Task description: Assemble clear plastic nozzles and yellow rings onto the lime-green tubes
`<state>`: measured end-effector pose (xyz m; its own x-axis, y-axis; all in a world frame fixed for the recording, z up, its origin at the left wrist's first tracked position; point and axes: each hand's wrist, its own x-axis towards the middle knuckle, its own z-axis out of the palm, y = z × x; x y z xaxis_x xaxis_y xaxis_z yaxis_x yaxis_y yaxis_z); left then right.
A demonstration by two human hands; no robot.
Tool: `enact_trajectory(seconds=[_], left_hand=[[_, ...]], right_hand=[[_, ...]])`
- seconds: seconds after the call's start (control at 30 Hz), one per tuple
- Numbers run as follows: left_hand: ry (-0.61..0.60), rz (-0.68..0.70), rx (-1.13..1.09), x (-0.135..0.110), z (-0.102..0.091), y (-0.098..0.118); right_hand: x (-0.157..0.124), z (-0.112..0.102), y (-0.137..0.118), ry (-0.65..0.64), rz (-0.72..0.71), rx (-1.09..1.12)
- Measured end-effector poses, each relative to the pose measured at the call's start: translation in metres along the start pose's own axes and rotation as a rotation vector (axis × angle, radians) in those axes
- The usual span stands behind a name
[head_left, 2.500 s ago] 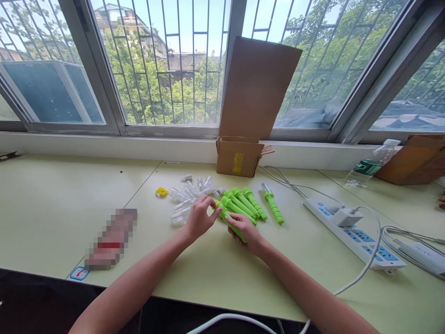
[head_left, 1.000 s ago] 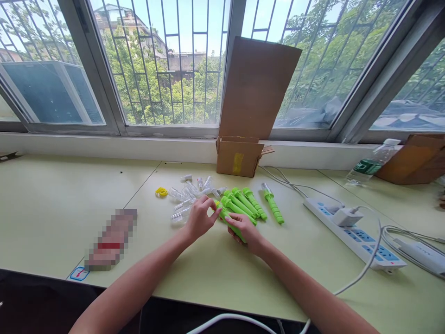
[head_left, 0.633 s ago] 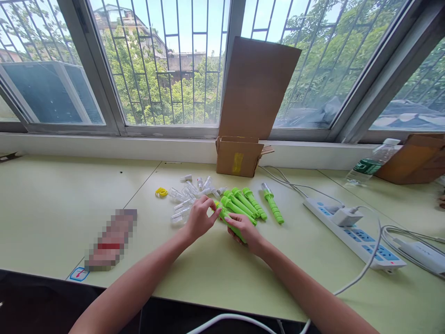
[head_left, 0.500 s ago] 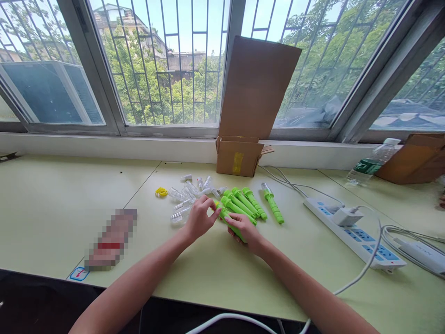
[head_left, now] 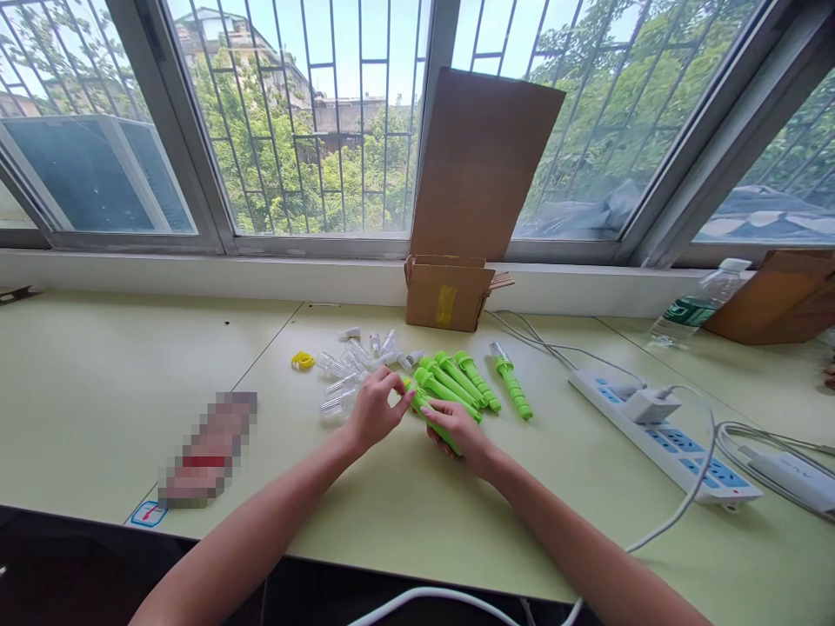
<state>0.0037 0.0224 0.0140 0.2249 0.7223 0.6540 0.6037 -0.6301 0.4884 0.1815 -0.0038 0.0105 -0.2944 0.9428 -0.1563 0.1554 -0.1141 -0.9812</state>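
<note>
My right hand [head_left: 460, 430] is wrapped around a bright green plastic tube [head_left: 449, 437], which lies tilted with its upper end toward my left hand. At that upper end my left hand [head_left: 382, 407] is closed in a pinch. A yellowish bit shows by its fingertips, but what they grip is too small to make out. Just beyond my right hand lie several more green tubes [head_left: 450, 382] with threaded collars. To their right rests a green tube with a clear top [head_left: 512, 382]. Clear plastic caps [head_left: 339, 385] and small white pieces [head_left: 350, 333] are scattered behind my left hand.
A yellow ring-like piece [head_left: 303, 360] lies left of the caps. Behind stands an open cardboard box [head_left: 450, 296] against the window ledge. On the right are a power strip [head_left: 665, 443], cables and a water bottle [head_left: 698, 304]. A blurred-out object [head_left: 212, 452] lies at left.
</note>
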Motion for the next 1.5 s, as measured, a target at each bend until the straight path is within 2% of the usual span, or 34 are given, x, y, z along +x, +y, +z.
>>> enact_trajectory(seconds=[0.37, 0.57, 0.87, 1.27, 1.5], left_hand=[[-0.019, -0.015, 0.005, -0.0012, 0.0008, -0.0012], [-0.050, -0.038, 0.004, -0.0023, 0.0020, -0.0032], [-0.064, -0.047, 0.007, -0.0020, 0.0018, -0.0041], [0.019, -0.002, 0.035, -0.0003, 0.0031, -0.0036], [0.027, -0.007, 0.021, 0.0003, 0.0007, -0.0015]], right_hand=[[0.0008, 0.0004, 0.0017, -0.003, -0.014, -0.027], [0.0006, 0.0016, 0.0030, -0.002, -0.047, -0.118], [0.0014, 0.0002, 0.0015, -0.011, -0.007, -0.115], [0.0010, -0.0001, 0.0009, -0.005, -0.018, -0.029], [-0.0002, -0.0017, -0.0002, -0.021, -0.016, 0.005]])
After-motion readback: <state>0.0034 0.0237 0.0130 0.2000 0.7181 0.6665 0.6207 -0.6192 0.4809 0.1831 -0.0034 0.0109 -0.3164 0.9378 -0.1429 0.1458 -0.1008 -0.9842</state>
